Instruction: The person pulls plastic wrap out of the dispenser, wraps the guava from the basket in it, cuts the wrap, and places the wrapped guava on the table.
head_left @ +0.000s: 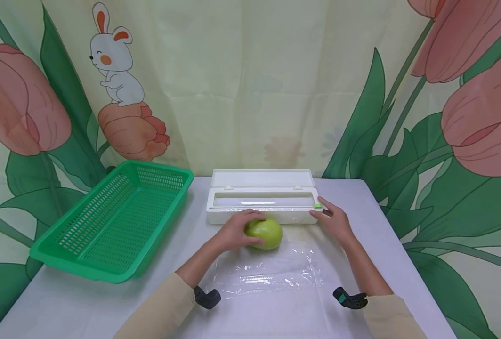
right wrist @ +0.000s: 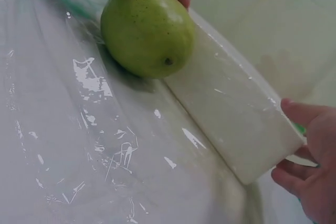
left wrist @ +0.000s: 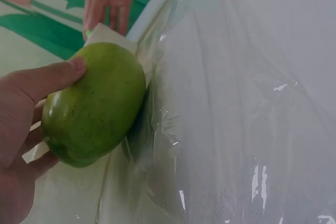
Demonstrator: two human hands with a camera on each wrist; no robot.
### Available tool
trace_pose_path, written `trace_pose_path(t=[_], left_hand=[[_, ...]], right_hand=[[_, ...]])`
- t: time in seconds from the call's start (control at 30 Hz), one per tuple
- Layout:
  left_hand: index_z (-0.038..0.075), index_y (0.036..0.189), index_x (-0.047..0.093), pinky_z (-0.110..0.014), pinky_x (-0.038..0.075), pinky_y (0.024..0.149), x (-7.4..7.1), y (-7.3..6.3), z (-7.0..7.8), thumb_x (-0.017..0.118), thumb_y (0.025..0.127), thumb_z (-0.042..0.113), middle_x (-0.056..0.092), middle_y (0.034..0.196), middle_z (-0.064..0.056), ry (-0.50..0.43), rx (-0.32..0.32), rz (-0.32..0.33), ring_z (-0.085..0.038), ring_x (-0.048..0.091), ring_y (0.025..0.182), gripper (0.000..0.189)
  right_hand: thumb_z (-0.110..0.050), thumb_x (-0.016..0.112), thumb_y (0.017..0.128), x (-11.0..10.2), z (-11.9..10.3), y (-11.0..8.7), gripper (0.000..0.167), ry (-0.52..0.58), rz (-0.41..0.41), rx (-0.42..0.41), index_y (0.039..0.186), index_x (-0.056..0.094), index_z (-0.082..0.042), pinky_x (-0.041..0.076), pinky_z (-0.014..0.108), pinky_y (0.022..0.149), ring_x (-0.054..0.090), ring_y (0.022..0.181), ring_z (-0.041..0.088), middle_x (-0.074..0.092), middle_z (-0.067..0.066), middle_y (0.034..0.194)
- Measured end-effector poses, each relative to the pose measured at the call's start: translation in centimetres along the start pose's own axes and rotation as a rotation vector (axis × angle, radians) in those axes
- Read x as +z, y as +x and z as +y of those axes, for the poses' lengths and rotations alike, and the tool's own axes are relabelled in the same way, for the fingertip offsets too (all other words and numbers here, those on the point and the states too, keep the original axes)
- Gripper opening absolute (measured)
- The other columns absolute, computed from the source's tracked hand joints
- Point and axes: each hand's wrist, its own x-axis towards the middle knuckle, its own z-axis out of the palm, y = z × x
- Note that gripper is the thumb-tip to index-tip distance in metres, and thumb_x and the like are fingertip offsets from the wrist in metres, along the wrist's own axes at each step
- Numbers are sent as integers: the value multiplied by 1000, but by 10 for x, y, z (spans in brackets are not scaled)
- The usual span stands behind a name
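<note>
My left hand [head_left: 238,230] grips a green mango [head_left: 265,234] from its left side, thumb on one face and fingers round the other. The mango has small dark specks and a dark stem spot. It sits just in front of a white cling film dispenser box [head_left: 256,217], whose lid stands open at the back. My right hand [head_left: 334,221] holds the box's right end, beside a green slider cutter [head_left: 317,206]. From the box a clear sheet of cling film [head_left: 271,273] stretches toward me over the table, wrinkled and shiny, with the mango over its far part.
A green perforated plastic basket [head_left: 136,261] stands at the left of the table. White cloth covers the table [head_left: 293,320]. Behind it hangs a curtain [head_left: 242,84] printed with tulips and a rabbit.
</note>
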Motion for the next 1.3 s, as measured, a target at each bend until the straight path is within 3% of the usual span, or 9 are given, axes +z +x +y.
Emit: trace_pose_path(t=[0.17, 0.37, 0.53, 0.67, 0.87, 0.93, 1.07, 1.3], left_hand=[[18, 124, 63, -40, 45, 106, -1, -3, 1, 85, 73, 30, 60, 131, -1, 25, 7, 9, -22, 54, 124, 57], [16, 124, 64, -42, 43, 108, -4, -9, 8, 82, 76, 30, 60, 131, -1, 51, 16, 1, -24, 53, 127, 54], [16, 123, 65, -41, 43, 108, -4, -12, 10, 82, 76, 28, 61, 129, 0, 62, 32, 22, -23, 54, 126, 51], [14, 121, 66, -40, 44, 107, -5, -14, 9, 82, 76, 26, 62, 127, 0, 59, 48, 36, -21, 55, 124, 49], [14, 120, 66, -37, 47, 105, -10, -21, 9, 83, 76, 25, 62, 126, 0, 24, 59, 61, -20, 55, 123, 48], [15, 120, 66, -36, 47, 104, -12, -25, 8, 83, 76, 25, 62, 126, 1, 24, 63, 73, -19, 55, 123, 49], [16, 122, 64, -33, 48, 104, -16, -33, 6, 83, 76, 25, 61, 128, 2, 23, 61, 71, -17, 55, 124, 50], [17, 125, 63, -36, 48, 104, -25, -50, 8, 82, 77, 23, 60, 130, 3, -7, 38, 35, -16, 54, 125, 52]], right_hand=[[-40, 64, 92, -1, 1, -7, 66, 13, 50, -38, 148, 40, -14, 46, 47, 104, 45, 135, 36, 35, 15, 155], [-31, 67, 91, -2, 3, -19, 55, 43, 112, -96, 140, 50, -11, 48, 38, 101, 52, 130, 32, 47, 13, 147], [-27, 67, 91, -2, 0, -29, 51, 47, 148, -119, 137, 53, -10, 47, 31, 99, 53, 128, 31, 51, 13, 143], [-28, 67, 91, -1, 2, -34, 49, 55, 163, -140, 135, 54, -10, 48, 33, 98, 54, 126, 32, 53, 15, 140], [-43, 66, 89, 5, 33, -25, 49, 21, 189, -219, 132, 58, -20, 54, 16, 86, 61, 114, 13, 58, 9, 133], [-43, 65, 90, 4, 29, -32, 49, 28, 176, -219, 132, 58, -18, 52, 13, 85, 61, 114, 14, 59, 8, 133], [-36, 66, 91, 1, 2, -58, 47, 47, 134, -186, 131, 57, -11, 51, 15, 89, 58, 119, 27, 58, 14, 133], [-31, 68, 90, 0, 0, -73, 41, 55, 86, -217, 125, 62, -9, 48, 4, 80, 60, 100, -6, 64, 13, 124]])
